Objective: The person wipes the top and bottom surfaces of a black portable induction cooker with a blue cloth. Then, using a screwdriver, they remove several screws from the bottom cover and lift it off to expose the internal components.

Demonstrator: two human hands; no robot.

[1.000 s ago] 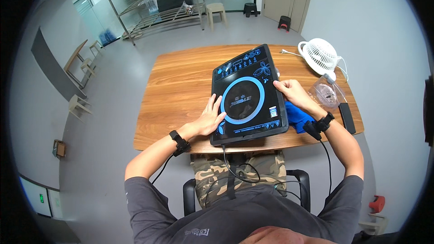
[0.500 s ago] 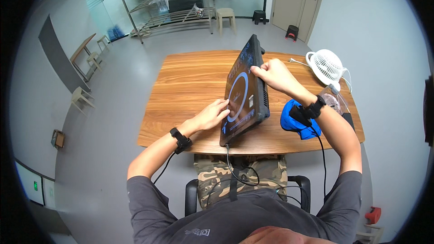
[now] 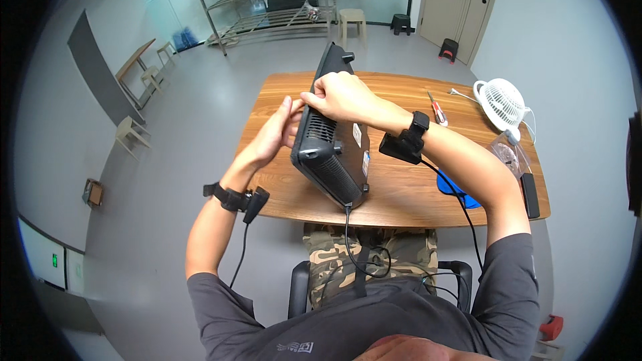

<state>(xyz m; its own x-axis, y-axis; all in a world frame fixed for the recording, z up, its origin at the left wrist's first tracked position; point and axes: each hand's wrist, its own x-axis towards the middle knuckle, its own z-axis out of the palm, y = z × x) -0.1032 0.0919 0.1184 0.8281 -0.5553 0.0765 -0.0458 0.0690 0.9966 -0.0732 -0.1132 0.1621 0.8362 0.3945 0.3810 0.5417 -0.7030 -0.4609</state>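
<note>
A black induction cooker [image 3: 334, 154] stands tilted up on its edge on the wooden table. Its vented side and underside with feet show toward me and to the right, while the glass top is turned away to the left, out of sight. My right hand [image 3: 341, 97] is closed over the upper edge, thumb on the glass side. From the left, my left hand [image 3: 271, 135] holds the cooker against its glass side, its thumb up and its fingertips partly hidden by the casing. A black power cord [image 3: 348, 234] runs from the lower end toward my lap.
Right of the cooker lie a screwdriver [image 3: 438, 112], a white fan [image 3: 503, 103], a clear plastic box [image 3: 510, 154], a dark bar-shaped object [image 3: 530, 195] and a blue cloth [image 3: 449, 185] partly under my right arm. Metal shelving [image 3: 271, 27] and stools [image 3: 352, 19] stand beyond the wooden table [image 3: 408, 194].
The cooker has turned so its glass top no longer shows and its underside faces right. Both hands have shifted left and up along it. The screwdriver has come into view.
</note>
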